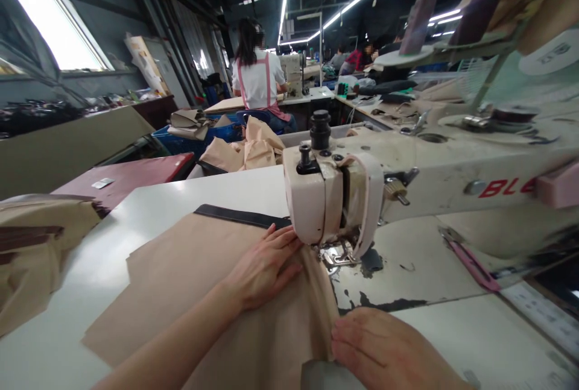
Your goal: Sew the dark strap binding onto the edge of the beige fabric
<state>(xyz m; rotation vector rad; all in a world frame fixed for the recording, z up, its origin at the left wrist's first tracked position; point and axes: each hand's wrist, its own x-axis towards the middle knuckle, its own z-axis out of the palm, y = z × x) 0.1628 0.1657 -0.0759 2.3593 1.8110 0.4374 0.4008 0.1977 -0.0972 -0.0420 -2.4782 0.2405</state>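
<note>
A tan fabric panel (181,275) with a stitched dark strip (239,216) along its far edge lies on the white sewing table (149,209). My left hand (266,266) rests flat on the panel with fingers stretched out, its fingertips close to the head of the sewing machine (307,203). At the panel's right edge, nearer to me, my right hand (384,345) has its fingers closed on the fabric; the fingertips are partly hidden. The fabric's edge runs up to the metal presser foot (337,254), and the needle is not clearly visible.
Pink-handled snips (473,263) lie on the machine bed at right. Thread cones (418,22) stand above the machine. Beyond the table are piled tan fabric (253,149) and a blue crate (221,134). A person in a white shirt (260,79) sits ahead, facing away.
</note>
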